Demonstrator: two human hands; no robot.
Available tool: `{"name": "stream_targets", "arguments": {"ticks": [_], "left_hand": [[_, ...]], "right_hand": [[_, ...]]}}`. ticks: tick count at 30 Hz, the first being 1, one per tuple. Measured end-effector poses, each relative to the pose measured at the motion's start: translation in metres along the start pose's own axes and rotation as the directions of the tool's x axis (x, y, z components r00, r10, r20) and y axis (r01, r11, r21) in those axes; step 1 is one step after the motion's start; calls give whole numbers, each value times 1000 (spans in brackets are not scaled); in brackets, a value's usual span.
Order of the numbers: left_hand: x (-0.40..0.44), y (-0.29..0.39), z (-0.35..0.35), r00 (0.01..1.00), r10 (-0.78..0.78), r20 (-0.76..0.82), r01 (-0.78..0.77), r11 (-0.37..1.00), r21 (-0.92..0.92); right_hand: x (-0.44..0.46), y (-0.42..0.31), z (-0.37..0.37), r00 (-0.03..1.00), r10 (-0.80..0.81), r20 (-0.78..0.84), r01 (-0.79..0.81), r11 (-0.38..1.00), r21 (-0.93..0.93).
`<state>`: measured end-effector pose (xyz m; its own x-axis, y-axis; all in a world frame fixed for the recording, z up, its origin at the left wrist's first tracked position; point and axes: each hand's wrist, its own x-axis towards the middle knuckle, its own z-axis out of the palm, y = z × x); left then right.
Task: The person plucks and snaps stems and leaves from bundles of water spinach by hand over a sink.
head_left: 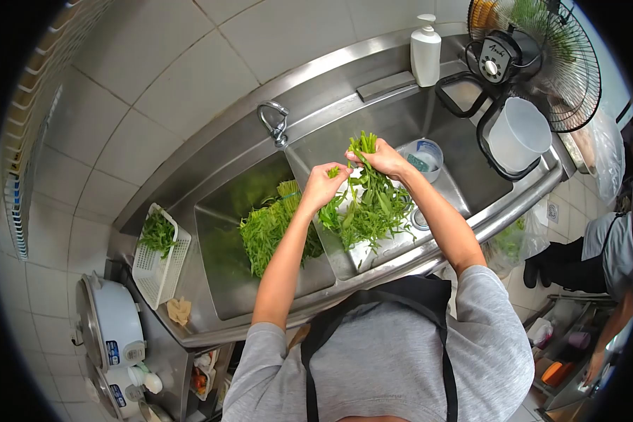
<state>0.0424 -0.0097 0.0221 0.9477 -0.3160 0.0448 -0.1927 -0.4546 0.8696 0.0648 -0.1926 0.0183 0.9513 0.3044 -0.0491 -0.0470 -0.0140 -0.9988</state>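
My right hand (387,159) is closed around the stems of a bunch of leafy greens (373,200). The stem ends point up toward the wall, and the leaves hang down over the right basin. Beside it, my left hand (323,187) is pinched on a small green sprig (333,171), close to the bunch. A pile of feathery greens (264,235) lies in the left basin (218,281), part of it tied with a band. The left forearm hides some of that pile.
A chrome faucet (274,125) rises behind the basins. A white basket (163,271) with greens stands at left. A clear tub (425,156) sits in the right basin. A pump bottle (425,53), fan (534,60) and plastic container (519,133) stand at right; another person (598,253) is beyond.
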Motion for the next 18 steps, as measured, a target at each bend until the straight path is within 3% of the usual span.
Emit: {"name": "stream_targets", "arguments": {"ticks": [2,5,8,11,12,15,16,18], "left_hand": [[2,-3,3,1000,24,-12,-24,999,-27],[0,2,1,992,-109,-57,107,993,-39],[4,-14,9,919,-331,-216,271,926,-264],[1,-58,3,832,-436,-342,226,831,-508],[-6,-55,-5,830,-456,-320,295,846,-444],[-11,-49,-11,847,-495,-194,278,723,-632],[-8,-48,-10,878,-431,-209,246,781,-574],[-5,-39,-11,942,-324,-87,253,856,-450]], "right_hand": [[-1,1,-1,1000,23,1,-23,999,25],[-5,6,4,998,-27,-59,33,994,100],[-5,15,15,980,-81,-184,67,994,-81],[-6,21,10,977,-56,-206,62,998,19],[-8,22,7,981,-34,-190,39,999,22],[-13,21,0,982,118,-144,-111,992,58],[-14,18,1,988,109,-107,-101,992,78],[-12,18,6,992,103,-77,-99,994,54]]}}
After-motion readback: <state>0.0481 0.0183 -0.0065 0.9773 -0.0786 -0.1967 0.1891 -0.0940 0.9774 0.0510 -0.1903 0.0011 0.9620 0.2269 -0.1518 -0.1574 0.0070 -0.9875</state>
